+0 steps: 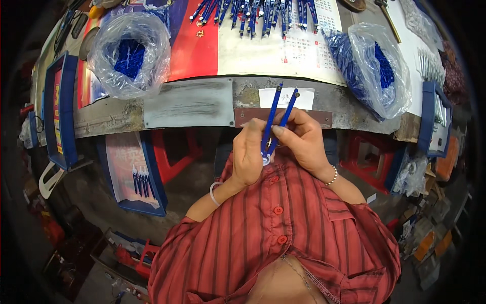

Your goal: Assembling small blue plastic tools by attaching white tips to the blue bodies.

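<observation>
"Where was the blue compass [273, 109] when you looked through my feed?"

"I had it held up just off the near edge of the table [121, 117], in front of the striped shirt [243, 213]. Its two legs pointed away from the wearer, slightly spread, and in my view the tips overlapped the white slip of paper [306, 102]."

"And the hands?"

"Close together, both clamped on that one compass. The left hand [248, 152] gripped it low on the left side, by the hinge end with its white round piece [266, 159]. The right hand [304, 142] pinched the right leg between thumb and fingers. The fingers covered part of the hinge, so I couldn't tell how hard the left was squeezing."

"How did you judge it would handle?"

"Light, I reckoned, since fingertips seemed enough to carry it. The legs looked slim, straight and stiff, with a smooth blue surface that I guessed might slip under a loose pinch. The tips struck me as the delicate part, and perhaps sharp, so I'd have kept clear of them."

"Best hold, then?"

"My choice was the hinge end, steadied in one hand, with the other pinching a leg partway up. The pile of blue compasses [253, 16] beyond looked much the same make."
</observation>
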A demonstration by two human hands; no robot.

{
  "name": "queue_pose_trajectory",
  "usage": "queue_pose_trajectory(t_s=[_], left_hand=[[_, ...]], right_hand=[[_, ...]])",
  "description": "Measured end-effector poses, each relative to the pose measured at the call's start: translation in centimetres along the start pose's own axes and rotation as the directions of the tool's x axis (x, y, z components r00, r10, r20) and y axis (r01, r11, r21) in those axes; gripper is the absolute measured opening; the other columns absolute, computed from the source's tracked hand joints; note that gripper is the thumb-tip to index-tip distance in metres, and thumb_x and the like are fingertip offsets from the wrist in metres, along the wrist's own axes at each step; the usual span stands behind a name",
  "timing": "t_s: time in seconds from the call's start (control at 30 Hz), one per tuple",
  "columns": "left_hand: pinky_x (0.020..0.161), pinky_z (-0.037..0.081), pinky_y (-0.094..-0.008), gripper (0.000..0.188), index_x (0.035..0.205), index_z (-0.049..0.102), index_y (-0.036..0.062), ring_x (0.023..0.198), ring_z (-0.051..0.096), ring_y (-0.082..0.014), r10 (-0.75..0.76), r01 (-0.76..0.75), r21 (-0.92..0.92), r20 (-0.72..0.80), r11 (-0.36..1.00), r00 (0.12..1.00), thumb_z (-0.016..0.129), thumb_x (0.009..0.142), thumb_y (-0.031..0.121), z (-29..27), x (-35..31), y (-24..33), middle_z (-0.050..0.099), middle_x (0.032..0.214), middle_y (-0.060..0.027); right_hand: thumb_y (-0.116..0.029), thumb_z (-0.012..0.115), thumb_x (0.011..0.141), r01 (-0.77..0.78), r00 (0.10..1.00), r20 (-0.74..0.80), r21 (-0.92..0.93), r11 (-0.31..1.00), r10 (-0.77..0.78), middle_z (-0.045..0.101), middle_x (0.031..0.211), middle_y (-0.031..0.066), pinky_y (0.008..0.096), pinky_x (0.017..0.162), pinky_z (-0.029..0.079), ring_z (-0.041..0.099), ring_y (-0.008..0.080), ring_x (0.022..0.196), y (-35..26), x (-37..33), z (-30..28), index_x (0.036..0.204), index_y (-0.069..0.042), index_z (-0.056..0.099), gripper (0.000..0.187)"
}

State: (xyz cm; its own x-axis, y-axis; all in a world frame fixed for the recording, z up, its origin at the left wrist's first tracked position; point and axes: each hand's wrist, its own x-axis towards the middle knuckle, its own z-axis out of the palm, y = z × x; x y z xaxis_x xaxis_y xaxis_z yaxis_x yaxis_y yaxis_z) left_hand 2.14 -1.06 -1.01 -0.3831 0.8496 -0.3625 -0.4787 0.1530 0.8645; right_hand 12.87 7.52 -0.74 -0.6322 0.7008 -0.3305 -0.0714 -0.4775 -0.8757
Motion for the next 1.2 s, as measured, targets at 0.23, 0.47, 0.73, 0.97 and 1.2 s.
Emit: queue_pose_trajectory(t_s=[0.23, 0.47, 0.73, 0.97, 1.2], left_hand=[[0.046, 0.036, -0.0189, 0.015, 0.087, 0.053, 0.0014, 0.051, 0.047, -0.0033, 0.044, -0.051, 0.134, 0.054, 0.99, 0.998, 0.048, 0.095, 0.013, -0.3, -0.1, -1.0, 0.052, 0.063, 0.0005], [0.07, 0.05, -0.023, 0.034, 0.122, 0.043, 0.0002, 0.082, 0.058, -0.0092, 0.122, -0.115, -0.059, 0.143, 0.992, 0.982, 0.053, 0.089, 0.001, 0.8, 0.2, 1.8, 0.055, 0.102, -0.0068], [0.058, 0.047, -0.0245, 0.041, 0.13, 0.043, -0.0011, 0.063, 0.055, -0.0103, 0.288, -0.319, 0.151, 0.194, 0.936, 0.938, 0.05, 0.09, -0.003, 0.6, 0.2, 1.2, 0.06, 0.095, -0.0086], [0.06, 0.048, -0.023, 0.04, 0.13, 0.044, -0.0026, 0.065, 0.057, -0.0094, 0.405, -0.433, 0.544, 0.179, 0.718, 0.897, 0.049, 0.09, 0.0, 1.1, 0.7, 0.4, 0.062, 0.089, -0.0082], [0.071, 0.049, -0.0388, 0.048, 0.13, 0.045, -0.0006, 0.084, 0.06, -0.0381, 0.591, -0.626, 0.645, 0.318, 0.439, 0.742, 0.05, 0.082, -0.006, 2.0, 1.7, 0.7, 0.058, 0.098, -0.0225]], right_hand=[[-0.014, 0.061, 0.088, 0.081, 0.98, -0.18, 0.003, 0.997, -0.079, 0.055, 0.067, -0.003, 0.0167, 0.045, 0.031, 0.041, 0.0009, 0.051, -1.1, 1.4, -0.5, 0.083, -0.004, 0.059, 0.012], [-0.015, 0.057, 0.092, -0.022, 0.989, 0.146, -0.066, 0.998, 0.032, 0.052, 0.062, -0.0028, 0.0198, 0.046, 0.037, 0.048, 0.0034, 0.053, -3.0, 0.9, 0.0, 0.08, -0.001, 0.059, 0.019], [-0.011, 0.062, 0.084, 0.578, 0.739, 0.246, -0.709, 0.404, -0.628, 0.056, 0.072, 0.0114, 0.0338, 0.049, 0.043, 0.056, 0.0254, 0.06, -3.9, 1.8, 0.0, 0.083, -0.002, 0.06, 0.01], [-0.012, 0.062, 0.083, 0.413, 0.876, 0.17, -0.747, 0.521, -0.451, 0.054, 0.068, 0.012, 0.0369, 0.049, 0.042, 0.054, 0.0302, 0.054, -3.6, 1.5, -1.7, 0.077, -0.002, 0.057, 0.013], [-0.016, 0.059, 0.086, 0.483, 0.775, 0.15, -0.767, 0.422, -0.614, 0.056, 0.07, 0.0132, 0.0374, 0.05, 0.043, 0.056, 0.031, 0.057, -3.6, 1.0, 0.3, 0.076, -0.001, 0.054, 0.019]])
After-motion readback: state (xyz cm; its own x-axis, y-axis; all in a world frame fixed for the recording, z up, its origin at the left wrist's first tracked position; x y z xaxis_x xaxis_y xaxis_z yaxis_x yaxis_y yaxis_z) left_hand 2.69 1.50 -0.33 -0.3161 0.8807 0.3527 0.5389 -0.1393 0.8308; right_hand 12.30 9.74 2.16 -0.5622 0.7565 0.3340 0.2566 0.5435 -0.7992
